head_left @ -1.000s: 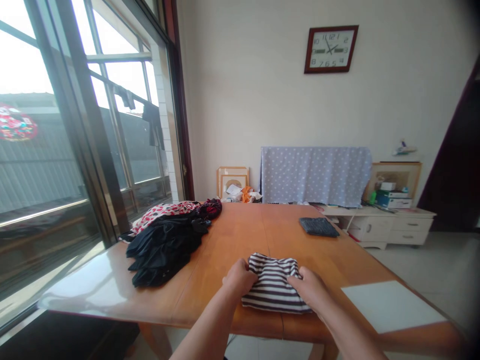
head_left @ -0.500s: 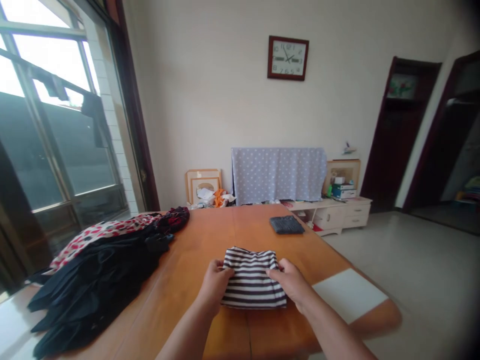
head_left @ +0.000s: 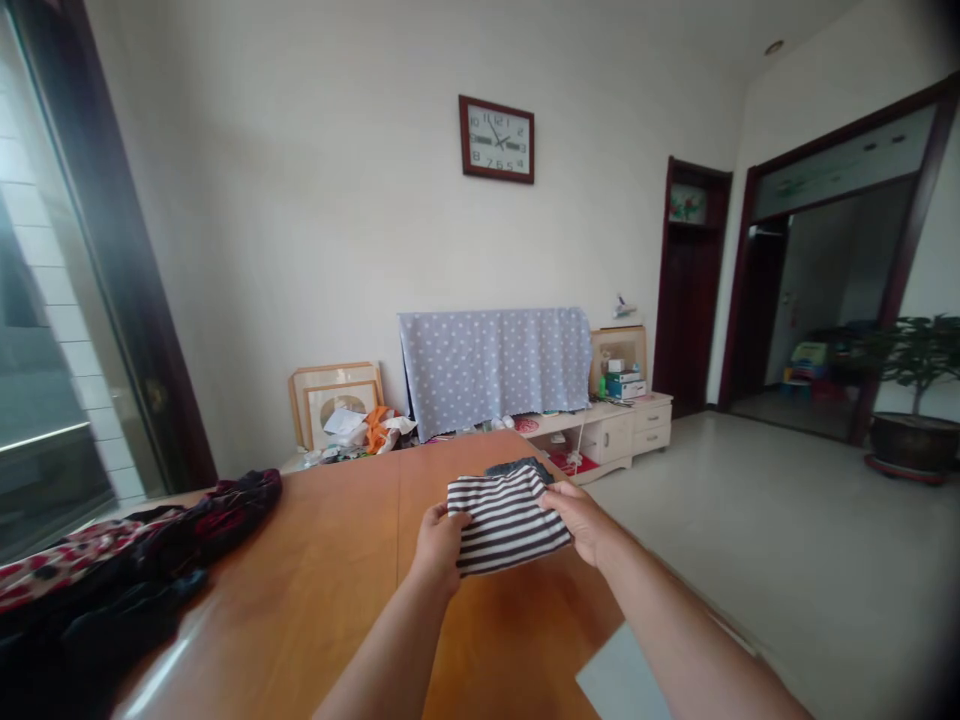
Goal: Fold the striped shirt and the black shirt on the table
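A folded garment with black and white stripes [head_left: 510, 525] is held up over the wooden table, its right side a little higher than its left. My left hand [head_left: 441, 540] pinches its left edge, thumb on top. At the opposite edge, my right hand [head_left: 581, 515] grips it the same way. Just behind it lies a dark grey folded cloth [head_left: 519, 466], mostly hidden by the stripes. Whether the two touch I cannot tell.
Dark clothes [head_left: 97, 620] and a red-patterned garment [head_left: 82, 555] are heaped on the left of the table [head_left: 337, 560]. A pale sheet [head_left: 626, 675] lies near my right forearm. Beyond stands a low white cabinet [head_left: 611, 440] beside a dotted cloth cover [head_left: 495, 365].
Both hands have carried the striped garment forward, towards the dark grey folded cloth, which it now partly covers from view. My view has turned to the right.
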The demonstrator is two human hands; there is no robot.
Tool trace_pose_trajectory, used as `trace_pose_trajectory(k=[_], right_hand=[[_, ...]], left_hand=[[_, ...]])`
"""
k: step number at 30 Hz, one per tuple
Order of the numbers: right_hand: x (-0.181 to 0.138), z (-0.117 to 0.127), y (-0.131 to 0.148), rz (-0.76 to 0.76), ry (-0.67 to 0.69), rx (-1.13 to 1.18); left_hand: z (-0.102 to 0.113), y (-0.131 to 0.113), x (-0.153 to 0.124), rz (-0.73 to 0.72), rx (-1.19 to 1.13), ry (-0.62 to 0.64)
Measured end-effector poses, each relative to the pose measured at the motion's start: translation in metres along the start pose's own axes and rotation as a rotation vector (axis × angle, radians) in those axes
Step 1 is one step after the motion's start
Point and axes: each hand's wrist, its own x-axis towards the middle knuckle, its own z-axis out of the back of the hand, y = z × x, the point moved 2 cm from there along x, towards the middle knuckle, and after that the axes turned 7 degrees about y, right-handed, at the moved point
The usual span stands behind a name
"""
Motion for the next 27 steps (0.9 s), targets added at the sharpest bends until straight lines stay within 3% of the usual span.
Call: trace_pose_trajectory(k=[6,14,19,27], right_hand=[[0.066,0.028,0.014,0.114,-0.084,0.152],[0.131,0.057,0.002,0.203,-0.214,0.215],[0.157,0.073,-0.020,0.206,-0.237,0.201],[0.171,0.080,-0.043,0.167,-0.234,0.142]], left_hand=[[-0.044,-0.005,0.064,-0.050,-0.071,0.059],[-0.080,0.011,0.112,-0.168,-0.359,0.264],[-0.085,0.026,0.134,-0.168,-0.390,0.321],[-0.075,0.045,0.151,-0.079,-0.357,0.293]])
